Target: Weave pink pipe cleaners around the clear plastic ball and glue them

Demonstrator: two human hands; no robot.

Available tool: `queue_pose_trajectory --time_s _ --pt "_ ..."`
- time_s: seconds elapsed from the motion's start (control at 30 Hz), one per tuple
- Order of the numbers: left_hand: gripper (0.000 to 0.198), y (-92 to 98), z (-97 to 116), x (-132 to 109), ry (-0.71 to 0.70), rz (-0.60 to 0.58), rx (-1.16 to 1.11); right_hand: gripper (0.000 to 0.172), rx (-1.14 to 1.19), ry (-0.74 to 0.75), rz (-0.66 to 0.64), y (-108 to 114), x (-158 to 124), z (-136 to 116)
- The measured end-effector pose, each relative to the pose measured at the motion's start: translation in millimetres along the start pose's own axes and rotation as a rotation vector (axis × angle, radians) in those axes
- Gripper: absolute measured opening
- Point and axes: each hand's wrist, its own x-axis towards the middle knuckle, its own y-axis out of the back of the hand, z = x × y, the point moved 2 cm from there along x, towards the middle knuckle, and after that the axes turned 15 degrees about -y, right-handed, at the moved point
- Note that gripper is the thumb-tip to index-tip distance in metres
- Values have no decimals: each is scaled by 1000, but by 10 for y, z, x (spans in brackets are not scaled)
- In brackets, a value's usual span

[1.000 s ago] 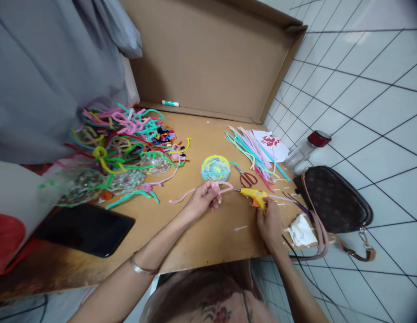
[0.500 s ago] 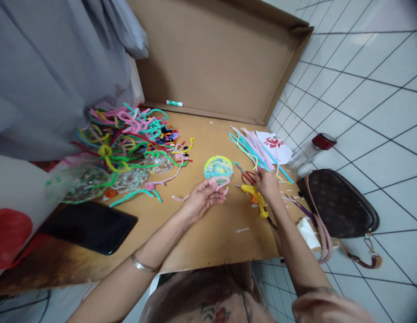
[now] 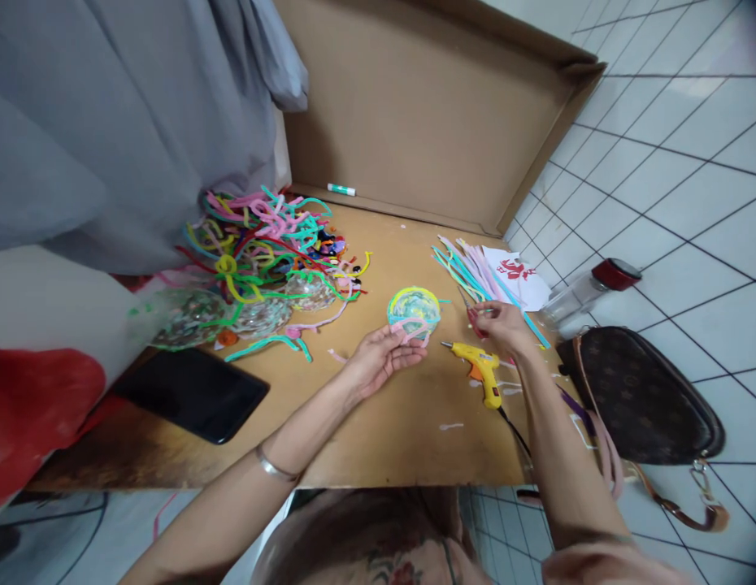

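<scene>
My left hand point(image 3: 387, 357) pinches a looped pink pipe cleaner point(image 3: 410, 329) between thumb and fingers, in front of a round disc point(image 3: 413, 302) with a yellow and turquoise rim. Red-handled scissors point(image 3: 476, 323) are in my right hand point(image 3: 501, 327), their blades pointing up and left. Just below that hand a yellow glue gun point(image 3: 483, 370) lies on its side, nozzle toward the left. Behind the scissors is a bundle of straight pastel pipe cleaners point(image 3: 469, 268).
At left lie a tangled heap of pipe cleaners point(image 3: 256, 244), clear bowl-like pieces point(image 3: 256, 317) and a black phone point(image 3: 198, 394). A cardboard tray point(image 3: 414, 106) leans behind, with a glue stick point(image 3: 341, 189). On the right are a bottle point(image 3: 582, 296) and a brown bag point(image 3: 646, 398).
My right hand has lifted the red scissors from beside the glue gun. My left hand keeps the pink loop by the disc. The whole view has shifted a little.
</scene>
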Motion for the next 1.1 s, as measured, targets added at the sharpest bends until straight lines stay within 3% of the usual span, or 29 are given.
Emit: queue_pose_trajectory --time_s 0.03,0.1,0.13,0.23,0.33,0.5,0.6,0.83,1.1 --pt "7 6 -5 5 -3 6 3 38 111 16 -41 71 -86 13" --pt "7 12 -8 15 -9 21 11 47 710 68 -315 162 -322 24" --pt "7 13 -7 18 -13 29 16 51 895 92 -428 179 -461 26" --pt "6 14 -5 29 -25 45 36 50 1071 109 -515 104 -862 56" --pt "9 21 -12 43 -64 40 62 38 894 99 -402 -94 -1136 130" --pt "22 29 -32 50 -129 24 107 36 280 354 102 -280 -1326 255" --pt "28 13 -57 27 -142 -12 142 39 34 446 262 -329 -1334 250" --pt "47 -7 -137 -22 -131 -92 195 27 -33 535 363 -393 -1268 111" --pt "32 -26 -119 -47 -51 -87 128 17 30 534 353 -442 -1312 189"
